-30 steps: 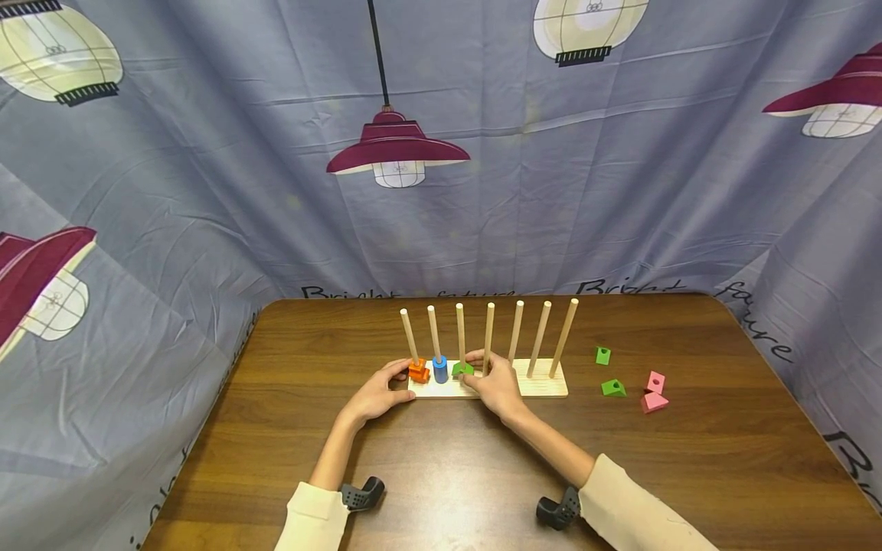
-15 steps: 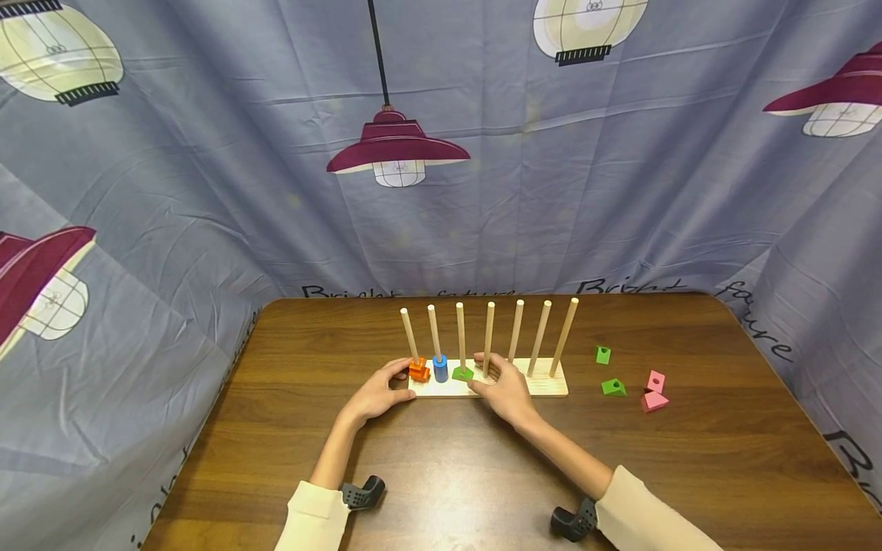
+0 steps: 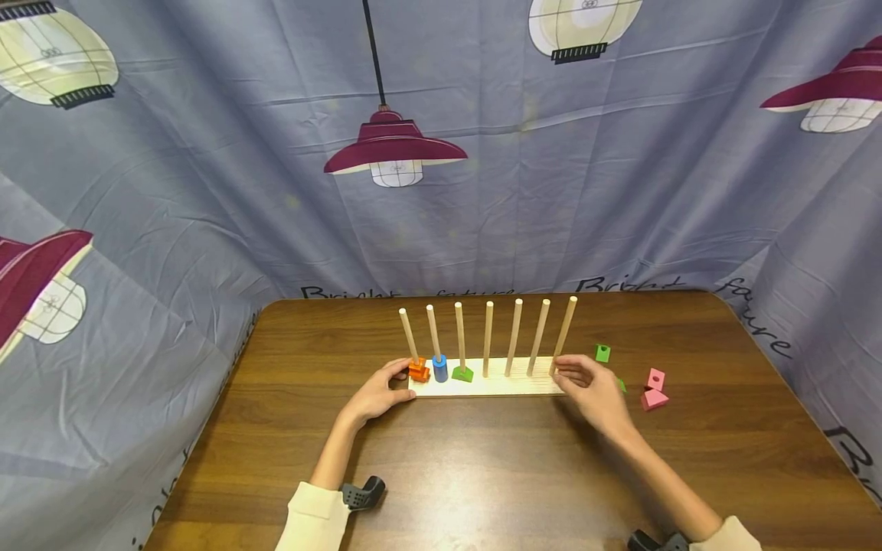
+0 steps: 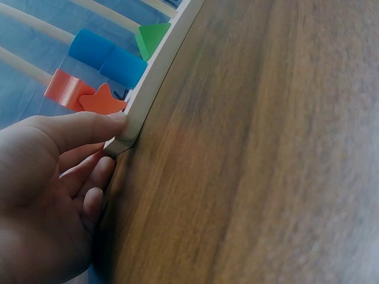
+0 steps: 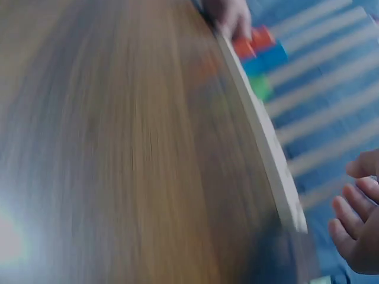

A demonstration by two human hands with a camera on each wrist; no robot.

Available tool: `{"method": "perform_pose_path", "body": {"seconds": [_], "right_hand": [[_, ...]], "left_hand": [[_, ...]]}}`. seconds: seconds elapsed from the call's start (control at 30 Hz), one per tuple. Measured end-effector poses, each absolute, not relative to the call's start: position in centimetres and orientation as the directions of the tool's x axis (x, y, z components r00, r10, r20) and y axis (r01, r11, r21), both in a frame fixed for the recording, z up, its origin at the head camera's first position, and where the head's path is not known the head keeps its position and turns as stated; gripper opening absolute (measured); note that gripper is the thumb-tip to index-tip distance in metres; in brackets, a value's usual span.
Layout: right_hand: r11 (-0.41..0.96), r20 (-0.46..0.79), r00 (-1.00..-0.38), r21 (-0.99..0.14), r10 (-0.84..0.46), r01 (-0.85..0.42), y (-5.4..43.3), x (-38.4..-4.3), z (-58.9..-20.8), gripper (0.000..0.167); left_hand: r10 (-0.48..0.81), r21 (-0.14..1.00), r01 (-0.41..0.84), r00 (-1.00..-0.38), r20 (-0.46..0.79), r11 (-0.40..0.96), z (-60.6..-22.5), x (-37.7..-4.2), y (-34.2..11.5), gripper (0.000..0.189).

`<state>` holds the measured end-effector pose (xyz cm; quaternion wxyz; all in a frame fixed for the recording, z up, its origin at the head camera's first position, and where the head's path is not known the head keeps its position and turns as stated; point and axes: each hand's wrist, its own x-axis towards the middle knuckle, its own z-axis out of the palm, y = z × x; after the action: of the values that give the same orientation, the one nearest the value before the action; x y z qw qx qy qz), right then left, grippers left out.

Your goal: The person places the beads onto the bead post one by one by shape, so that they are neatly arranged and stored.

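Observation:
My left hand (image 3: 374, 392) holds the left end of a pale wooden peg board (image 3: 510, 386), with the thumb at its front edge and the other fingers round the end. Upright wooden pegs rise from this board. Orange star-shaped blocks (image 4: 102, 102) sit stacked on the leftmost peg, blue cylinder blocks (image 4: 109, 59) on the second. A green triangular block (image 3: 462, 374) is at the foot of the third. At the board's right end, my right hand (image 3: 598, 394) hovers with loosely bent fingers and nothing in them; it appears again in the right wrist view.
On the brown table (image 3: 310, 337), right of the board, lie a green block (image 3: 602, 353) and two pink blocks (image 3: 654, 399). Another green block (image 3: 622, 386) is mostly hidden behind my right hand. A grey-blue curtain (image 3: 427, 245) hangs behind the table.
My right hand has drawn away from the green triangular block on the third peg and moved right, past the other pegs to the board's right end. My left hand has stayed in place.

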<state>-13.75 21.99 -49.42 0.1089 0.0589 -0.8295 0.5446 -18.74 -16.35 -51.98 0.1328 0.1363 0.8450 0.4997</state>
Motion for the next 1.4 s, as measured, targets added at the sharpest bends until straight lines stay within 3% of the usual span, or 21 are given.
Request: {"method": "perform_pose_path", "body": {"seconds": [0.13, 0.27, 0.53, 0.73, 1.03, 1.4], "right_hand": [[0.589, 0.258, -0.957, -0.797, 0.132, -0.134, 26.0, -12.6, -49.3, 0.030], [0.675, 0.203, -0.966, -0.737, 0.161, -0.042, 28.7, -11.4, -49.4, 0.038], [0.717, 0.141, -0.985, -0.697, 0.100, -0.026, 30.1, -11.2, -49.9, 0.049], [0.744, 0.163, -0.983, -0.667, 0.079, -0.051, 29.6, -11.6, -50.0, 0.047], [0.762, 0.060, -0.998, -0.647, 0.024, -0.021, 29.2, -11.9, -50.8, 0.053], [0.771, 0.143, -0.990, -0.628, -0.018, -0.105, 28.7, -11.7, -51.4, 0.038]], "left_hand": [[0.360, 0.876, 0.097, -0.929, -0.092, 0.472, -52.1, -18.8, -16.4, 0.066], [0.358, 0.887, 0.078, -0.928, -0.102, 0.455, -52.1, -18.7, -16.5, 0.065], [0.391, 0.879, 0.162, -0.920, -0.030, 0.449, -52.1, -18.5, -16.7, 0.063], [0.361, 0.887, 0.090, -0.928, -0.091, 0.452, -52.1, -18.7, -16.5, 0.065], [0.354, 0.895, 0.062, -0.929, -0.111, 0.442, -52.0, -18.9, -16.3, 0.065], [0.345, 0.880, 0.072, -0.932, -0.108, 0.470, -51.9, -18.9, -16.2, 0.065]]}}
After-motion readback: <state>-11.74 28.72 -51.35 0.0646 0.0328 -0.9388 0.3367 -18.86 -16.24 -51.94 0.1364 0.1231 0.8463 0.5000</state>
